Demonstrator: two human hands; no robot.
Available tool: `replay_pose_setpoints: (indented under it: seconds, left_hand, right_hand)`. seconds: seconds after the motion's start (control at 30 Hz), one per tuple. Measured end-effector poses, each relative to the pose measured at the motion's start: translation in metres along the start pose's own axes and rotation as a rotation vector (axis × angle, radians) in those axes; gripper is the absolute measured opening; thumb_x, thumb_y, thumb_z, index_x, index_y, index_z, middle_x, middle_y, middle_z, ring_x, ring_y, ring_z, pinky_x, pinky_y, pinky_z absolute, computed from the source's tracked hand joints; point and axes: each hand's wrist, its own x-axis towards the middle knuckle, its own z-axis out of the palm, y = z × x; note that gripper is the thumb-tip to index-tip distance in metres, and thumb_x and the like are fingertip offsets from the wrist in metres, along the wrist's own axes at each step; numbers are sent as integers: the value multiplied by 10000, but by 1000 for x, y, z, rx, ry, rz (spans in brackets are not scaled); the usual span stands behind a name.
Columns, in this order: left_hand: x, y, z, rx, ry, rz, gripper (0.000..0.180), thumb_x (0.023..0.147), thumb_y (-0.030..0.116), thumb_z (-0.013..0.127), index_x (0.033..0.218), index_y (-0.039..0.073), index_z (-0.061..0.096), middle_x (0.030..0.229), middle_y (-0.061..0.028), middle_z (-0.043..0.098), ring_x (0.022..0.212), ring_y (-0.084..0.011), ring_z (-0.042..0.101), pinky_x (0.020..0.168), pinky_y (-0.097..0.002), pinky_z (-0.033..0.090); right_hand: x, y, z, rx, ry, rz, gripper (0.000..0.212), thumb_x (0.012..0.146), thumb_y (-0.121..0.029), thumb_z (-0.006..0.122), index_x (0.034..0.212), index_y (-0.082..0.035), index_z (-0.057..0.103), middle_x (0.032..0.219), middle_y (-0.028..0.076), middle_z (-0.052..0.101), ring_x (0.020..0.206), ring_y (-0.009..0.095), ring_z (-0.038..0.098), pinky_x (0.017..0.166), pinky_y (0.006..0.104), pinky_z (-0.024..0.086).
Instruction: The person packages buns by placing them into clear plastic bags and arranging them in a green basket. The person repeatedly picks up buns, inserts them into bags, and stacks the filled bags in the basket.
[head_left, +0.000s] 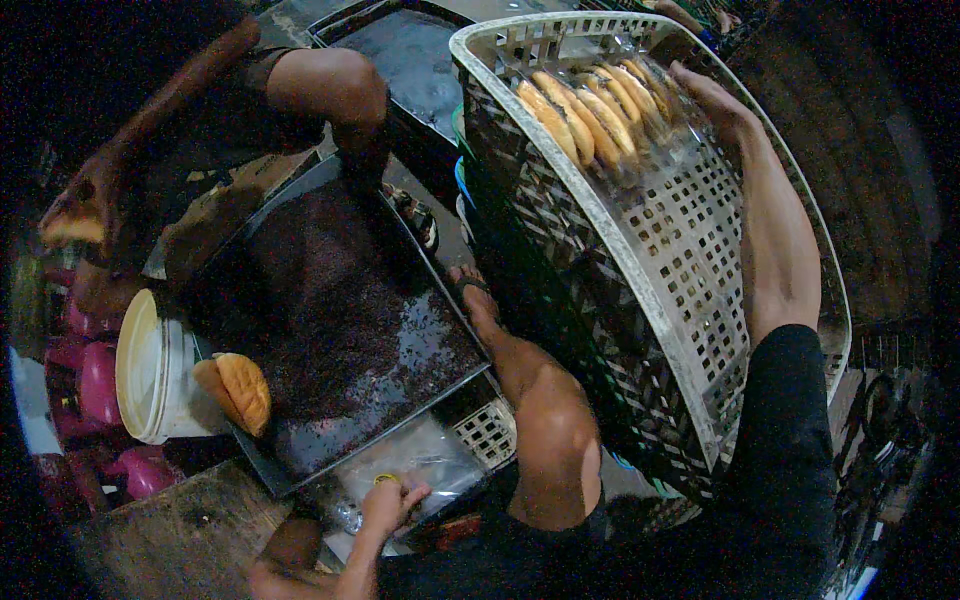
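Evidently, as I judged it from my distant station, the step in hand was setting bagged buns in a row. The golden-brown, oblong buns (600,130) in clear plastic stood at the far end of a large, off-white lattice plastic basket (665,235). My right hand (715,95) reached outstretched fingers to the row's right end; I couldn't tell whether it gripped the last one. My left hand (390,508), fingers partly curled, hung over clear, flat plastic bags (430,460) by a small yellow ring (384,478); its hold was unclear too. Next, I thought, the move called for squaring that end bun gently without crushing its neighbours.
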Motion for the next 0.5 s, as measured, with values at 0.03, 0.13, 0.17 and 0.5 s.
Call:
replay_pose_setpoints:
  seconds: [0.03,0.13,0.17,0.5]
  left_hand:
    - [0,-5,2,-46,-58,4,576,878,597,601,771,37,679,786,-192,693,737,-394,674,665,-476,514]
    - [-6,3,-11,-158,-12,80,550,895,560,597,755,35,685,783,-174,697,730,-379,673,670,-473,515]
    - [1,-6,-5,-192,48,209,520,903,534,598,792,34,690,820,-185,700,752,-386,670,680,-473,515]
    - [-2,-95,43,117,1679,-342,463,882,485,612,1073,70,688,856,-179,712,843,-401,669,902,-552,456]
  right_hand:
    - [-2,-4,8,-220,50,-78,639,979,-552,487,1390,-63,494,1393,119,537,1243,266,528,1051,400,406]
    - [-19,-70,27,-663,353,-301,607,977,-507,522,1368,-43,493,1408,163,506,1278,286,499,1053,383,403]
    - [-28,-108,42,-766,449,-386,600,974,-491,535,1358,-31,493,1409,179,497,1284,292,493,1053,377,403]
    - [-255,-319,369,-686,-459,-1159,601,916,-283,626,1380,-9,361,1279,230,532,1174,374,527,978,423,445]
